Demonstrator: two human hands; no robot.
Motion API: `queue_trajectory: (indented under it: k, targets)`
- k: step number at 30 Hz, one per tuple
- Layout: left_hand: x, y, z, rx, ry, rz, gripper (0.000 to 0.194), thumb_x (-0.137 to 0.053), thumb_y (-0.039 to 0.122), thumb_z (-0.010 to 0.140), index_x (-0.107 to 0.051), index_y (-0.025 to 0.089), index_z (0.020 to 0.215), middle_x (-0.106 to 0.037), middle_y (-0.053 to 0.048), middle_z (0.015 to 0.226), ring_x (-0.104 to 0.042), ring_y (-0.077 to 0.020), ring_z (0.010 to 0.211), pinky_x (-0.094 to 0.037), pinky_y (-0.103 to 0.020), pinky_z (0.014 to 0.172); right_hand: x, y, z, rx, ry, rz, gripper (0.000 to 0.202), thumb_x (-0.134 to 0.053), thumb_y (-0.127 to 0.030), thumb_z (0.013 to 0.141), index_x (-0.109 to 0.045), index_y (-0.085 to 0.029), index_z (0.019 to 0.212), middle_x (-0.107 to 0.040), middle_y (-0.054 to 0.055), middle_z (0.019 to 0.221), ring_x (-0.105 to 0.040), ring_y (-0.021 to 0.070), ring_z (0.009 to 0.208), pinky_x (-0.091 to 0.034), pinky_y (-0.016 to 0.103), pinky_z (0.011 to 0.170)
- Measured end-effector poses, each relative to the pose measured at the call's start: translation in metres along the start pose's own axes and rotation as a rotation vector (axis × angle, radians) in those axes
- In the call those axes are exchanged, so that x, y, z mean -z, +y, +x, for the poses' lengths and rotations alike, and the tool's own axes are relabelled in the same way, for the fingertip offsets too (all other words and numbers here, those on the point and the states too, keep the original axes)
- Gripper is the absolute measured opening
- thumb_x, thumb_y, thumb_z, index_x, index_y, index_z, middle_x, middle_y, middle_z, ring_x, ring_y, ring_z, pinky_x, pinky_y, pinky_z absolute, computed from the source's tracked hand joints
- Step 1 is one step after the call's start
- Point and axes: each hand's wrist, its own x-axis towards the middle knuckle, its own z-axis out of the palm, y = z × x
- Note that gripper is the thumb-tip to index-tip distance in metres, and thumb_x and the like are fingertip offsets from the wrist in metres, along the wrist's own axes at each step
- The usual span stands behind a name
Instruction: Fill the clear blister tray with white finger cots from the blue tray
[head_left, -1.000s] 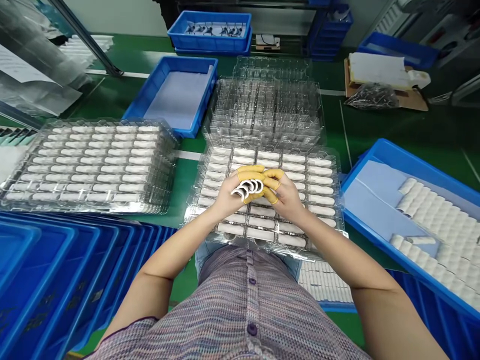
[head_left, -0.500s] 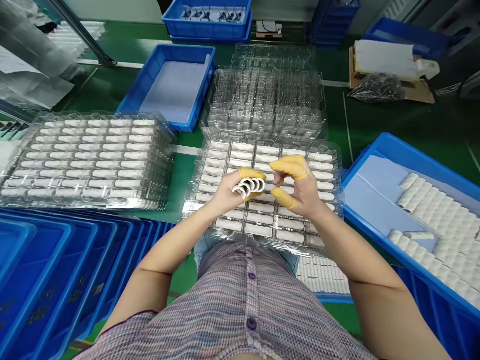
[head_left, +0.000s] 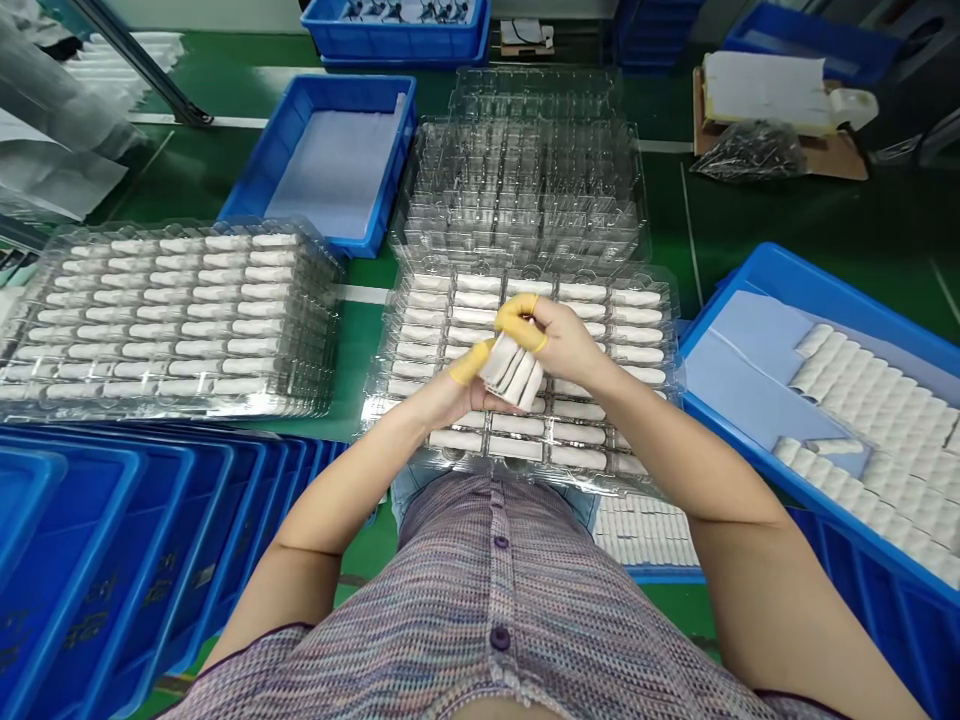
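Note:
Both my hands, with yellow finger cots on some fingers, meet over a clear plastic tray (head_left: 667,395) filled with rows of white curved pieces. My left hand (head_left: 457,395) supports a small stack of white curved pieces (head_left: 513,372) from the left and below, fingers closed on it. From above and the right, my right hand (head_left: 551,335) grips the upper end of the same stack, its yellow-covered fingers curled round it. The stack is tilted, its long sides turned toward me. Some of my left fingertips are hidden under the stack.
Clear trays of white pieces (head_left: 172,300) are stacked at left. More clear trays (head_left: 517,180) stand behind the work tray. A blue bin (head_left: 750,275) at right holds many white pieces on a blue sheet. Nested blue bins (head_left: 135,530) line the lower left; a paper-lined blue bin (head_left: 292,95) stands behind.
My right hand has moved left from beside the stack and closed on it. The stack has turned from end-on to showing its long sides. The view has shifted slightly.

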Motion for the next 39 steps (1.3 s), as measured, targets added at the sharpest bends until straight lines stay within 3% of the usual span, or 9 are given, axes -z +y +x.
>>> queue_trajectory:
  k: [6,12,17,22,26,29,32,36,39]
  targets:
    - [-0.006,0.011,-0.009,0.08,0.036,-0.288,0.074,-0.063,0.081,0.089,-0.063,0.016,0.125,-0.082,-0.014,0.104,-0.081,-0.0258,0.089,-0.068,-0.033,0.078,0.005,0.003,0.022,-0.727,-0.047,0.9,0.031,-0.063,-0.044,0.1,-0.055,-0.02,0.082,-0.055,-0.006,0.058,-0.04,0.0079,0.043,-0.03,0.015,0.035]
    - [-0.009,0.012,-0.016,0.059,0.076,-0.314,0.068,-0.053,0.075,0.098,-0.063,0.014,0.125,-0.082,-0.014,0.106,-0.082,-0.0251,0.09,-0.068,-0.034,0.08,0.003,-0.008,0.028,-0.819,-0.102,1.043,0.041,-0.038,-0.039,0.113,-0.053,-0.02,0.08,-0.051,-0.006,0.052,-0.027,0.0057,0.036,-0.016,0.012,0.029]
    - [0.0,0.008,-0.018,0.078,0.066,-0.325,0.069,-0.054,0.078,0.096,-0.063,0.015,0.125,-0.081,-0.015,0.107,-0.081,-0.0256,0.09,-0.067,-0.035,0.079,0.001,-0.008,0.025,-0.627,-0.109,0.765,0.03,-0.06,-0.041,0.101,-0.056,-0.02,0.08,-0.055,-0.006,0.059,-0.043,0.0092,0.045,-0.036,0.019,0.04]
    - [0.007,-0.001,-0.016,0.1,0.122,-0.206,0.067,-0.093,0.057,0.074,-0.065,0.018,0.12,-0.078,-0.01,0.106,-0.077,-0.0258,0.094,-0.065,-0.035,0.078,-0.006,-0.029,0.015,-0.176,-0.3,-0.175,0.015,-0.063,-0.028,0.094,-0.071,-0.017,0.087,-0.074,0.003,0.087,-0.064,0.0176,0.08,-0.046,0.029,0.074]
    - [0.001,-0.014,-0.01,0.091,0.263,-0.143,0.068,-0.106,0.029,0.051,-0.069,0.016,0.105,-0.075,-0.004,0.088,-0.072,-0.019,0.081,-0.056,-0.027,0.07,-0.028,-0.049,0.013,-0.146,-0.308,-0.748,0.032,-0.056,-0.038,0.103,-0.077,-0.016,0.112,-0.077,0.013,0.112,-0.068,0.0274,0.097,-0.045,0.036,0.083]
    - [-0.001,-0.018,-0.012,0.039,0.313,-0.229,0.064,-0.105,0.031,0.049,-0.07,0.015,0.101,-0.076,-0.005,0.088,-0.074,-0.0215,0.081,-0.06,-0.032,0.074,-0.034,-0.044,0.01,-0.121,-0.157,-0.723,0.046,-0.046,-0.046,0.109,-0.073,-0.017,0.133,-0.073,0.016,0.131,-0.068,0.0319,0.113,-0.05,0.042,0.093]
    - [0.006,-0.013,-0.023,-0.022,0.34,-0.288,0.066,-0.101,0.035,0.057,-0.071,0.017,0.114,-0.08,-0.009,0.099,-0.078,-0.0261,0.087,-0.064,-0.034,0.075,-0.024,-0.025,-0.001,-0.013,-0.119,-0.384,0.05,-0.043,-0.052,0.11,-0.068,-0.02,0.139,-0.07,0.013,0.138,-0.066,0.0294,0.121,-0.053,0.044,0.101]
    - [0.014,-0.009,-0.04,-0.072,0.377,-0.328,0.073,-0.097,0.033,0.063,-0.068,0.019,0.128,-0.082,-0.01,0.103,-0.08,-0.0281,0.089,-0.066,-0.035,0.074,-0.019,-0.005,-0.022,0.096,-0.265,-0.177,0.084,-0.079,-0.058,0.088,-0.048,-0.031,0.161,-0.055,0.012,0.159,-0.061,0.0325,0.134,-0.058,0.05,0.104]
    - [0.014,-0.011,-0.048,-0.058,0.352,-0.338,0.069,-0.096,0.033,0.062,-0.069,0.018,0.124,-0.081,-0.01,0.097,-0.08,-0.03,0.09,-0.067,-0.039,0.079,-0.03,-0.001,-0.033,0.197,-0.267,-0.269,0.099,-0.088,-0.048,0.08,-0.042,-0.033,0.166,-0.047,0.012,0.167,-0.045,0.0373,0.153,-0.046,0.06,0.122]
